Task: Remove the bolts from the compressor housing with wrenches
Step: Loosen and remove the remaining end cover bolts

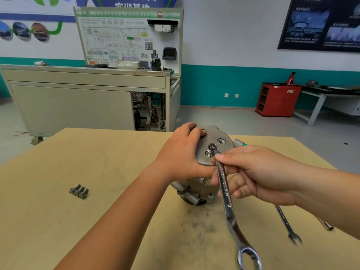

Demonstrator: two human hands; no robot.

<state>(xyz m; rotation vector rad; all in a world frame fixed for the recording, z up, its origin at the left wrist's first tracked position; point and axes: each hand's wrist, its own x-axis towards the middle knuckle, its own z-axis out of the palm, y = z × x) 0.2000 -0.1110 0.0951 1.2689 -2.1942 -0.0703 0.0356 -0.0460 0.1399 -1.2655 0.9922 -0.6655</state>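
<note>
On the pale plywood bench (pixel 97 162), the likely heavy, rigid grey metal compressor housing (pixel 224 151) stands at centre. The left hand (pixel 181 154) clamps its nine o'clock rim. The right hand (pixel 259 170) pinches a slick chrome combination wrench (pixel 226 193) by its shank, its end on a steel bolt (pixel 212 146).

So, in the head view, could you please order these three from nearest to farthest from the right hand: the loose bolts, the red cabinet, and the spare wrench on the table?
1. Spare wrench: flat on the table, just under the right hand, on the right side.
2. Loose bolts: grouped on the table's left side.
3. Red cabinet: on the floor across the room, back right.
</note>
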